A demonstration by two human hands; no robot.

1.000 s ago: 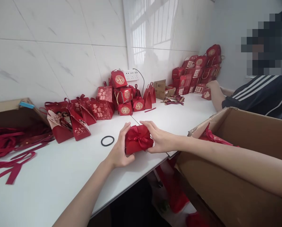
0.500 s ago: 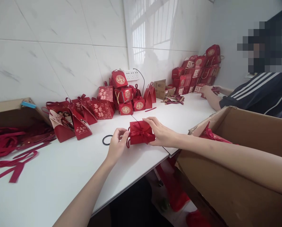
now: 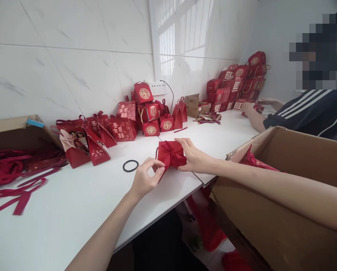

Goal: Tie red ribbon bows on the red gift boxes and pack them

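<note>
A small red gift box (image 3: 163, 149) with a red ribbon bow (image 3: 172, 155) on its face is between my two hands over the white table. My right hand (image 3: 193, 156) grips the box at its right side, thumb below and fingers over the top edge. Thumb and forefinger of my left hand (image 3: 148, 177) pinch a loop or end of the bow at the lower left. A dark cord shows at the box's left side. On the table to the left of my left hand lies a black ring (image 3: 130, 165).
Red boxes (image 3: 123, 129) stand along the wall, with another stack (image 3: 227, 90) at the back right. An open carton (image 3: 304, 150) is at right; loose ribbons (image 3: 24, 195) lie left. A person's hand (image 3: 249, 111) works at the far right.
My left hand has moved from the cord at the box's left side to the bow's lower left. My right hand still holds the box, which has shifted slightly right and up.
</note>
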